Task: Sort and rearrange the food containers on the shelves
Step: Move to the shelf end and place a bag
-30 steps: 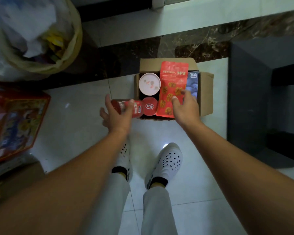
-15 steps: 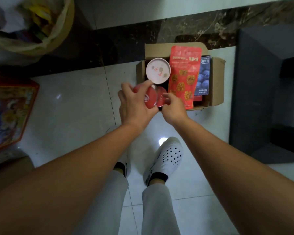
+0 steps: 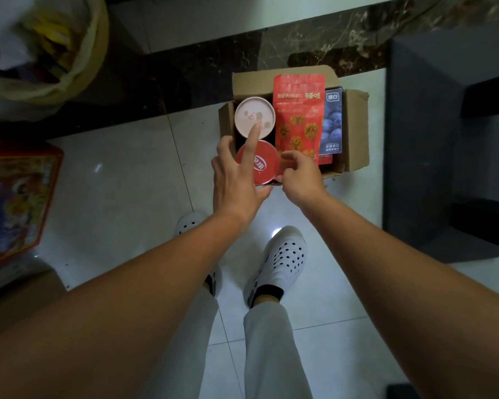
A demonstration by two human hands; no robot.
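The round red-lidded can [image 3: 268, 168] stands in the near-left corner of the brown cardboard box [image 3: 357, 131]. The left hand [image 3: 234, 180], spread flat, covers it. The right hand [image 3: 300, 175] curls at its rim, grasp unclear. It is probably rigid and smooth: grip the rim.

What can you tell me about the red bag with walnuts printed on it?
The red bag is a glossy, flat, plastic-looking pouch with pale lettering on top and walnut pictures below. It rests face up in the cardboard box, overlapping a blue package on its right. The right hand curls at its lower corner; a grip is unclear.
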